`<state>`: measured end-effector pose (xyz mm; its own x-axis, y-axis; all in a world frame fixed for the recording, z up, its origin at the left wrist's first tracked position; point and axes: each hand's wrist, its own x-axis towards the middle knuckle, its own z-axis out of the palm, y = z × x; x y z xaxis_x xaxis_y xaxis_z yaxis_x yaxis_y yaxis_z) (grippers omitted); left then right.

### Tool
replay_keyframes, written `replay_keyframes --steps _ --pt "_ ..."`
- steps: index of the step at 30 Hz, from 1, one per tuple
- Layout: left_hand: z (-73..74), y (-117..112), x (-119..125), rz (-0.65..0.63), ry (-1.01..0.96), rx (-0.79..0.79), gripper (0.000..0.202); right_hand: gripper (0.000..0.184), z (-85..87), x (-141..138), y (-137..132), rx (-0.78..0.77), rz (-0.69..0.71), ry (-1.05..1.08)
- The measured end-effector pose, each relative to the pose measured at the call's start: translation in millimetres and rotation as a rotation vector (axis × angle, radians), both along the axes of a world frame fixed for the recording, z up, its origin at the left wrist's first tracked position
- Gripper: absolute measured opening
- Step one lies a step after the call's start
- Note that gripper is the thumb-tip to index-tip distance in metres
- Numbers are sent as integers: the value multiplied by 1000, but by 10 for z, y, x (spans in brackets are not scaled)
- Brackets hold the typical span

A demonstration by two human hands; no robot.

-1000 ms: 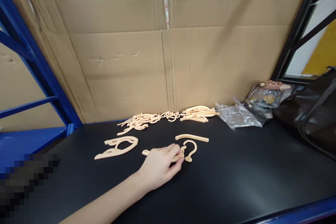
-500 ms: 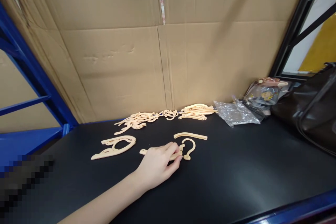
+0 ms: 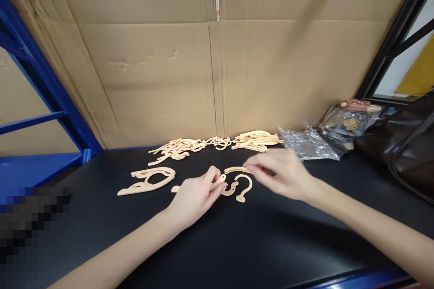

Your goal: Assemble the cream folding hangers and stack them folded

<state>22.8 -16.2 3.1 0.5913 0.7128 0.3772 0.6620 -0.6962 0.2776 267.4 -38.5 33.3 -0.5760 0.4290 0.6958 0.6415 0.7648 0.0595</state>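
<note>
My left hand (image 3: pixel 195 196) lies on the black tabletop (image 3: pixel 271 244) with its fingers pinched on a curved beige plastic arm piece (image 3: pixel 217 183). Just right of it lies a beige hook piece (image 3: pixel 244 186), shaped like a question mark. My right hand (image 3: pixel 283 174) hovers over another curved beige strip (image 3: pixel 235 170), fingers stretched toward it and blurred by motion. An assembled beige piece (image 3: pixel 149 181) lies to the left of my left hand.
A row of several loose beige parts (image 3: pixel 217 143) lies along the cardboard sheet (image 3: pixel 217 63) at the back. A crumpled clear plastic bag (image 3: pixel 307 144), a packaged item (image 3: pixel 347 121) and a dark brown bag (image 3: pixel 403 144) sit at the right. Blue rack frame (image 3: pixel 44 95) at left.
My right hand has come into view from the right and reached over the curved strip. My left hand has lifted its piece slightly. The camera has tilted down.
</note>
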Motion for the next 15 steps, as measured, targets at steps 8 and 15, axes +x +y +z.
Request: replay_keyframes --steps 8,15 --pt "-18 -40 12 -51 6 -11 13 21 -206 -188 -101 -418 -31 -148" --pt "-38 -106 58 -80 21 10 11 14 -179 -157 -91 -597 -31 -194"
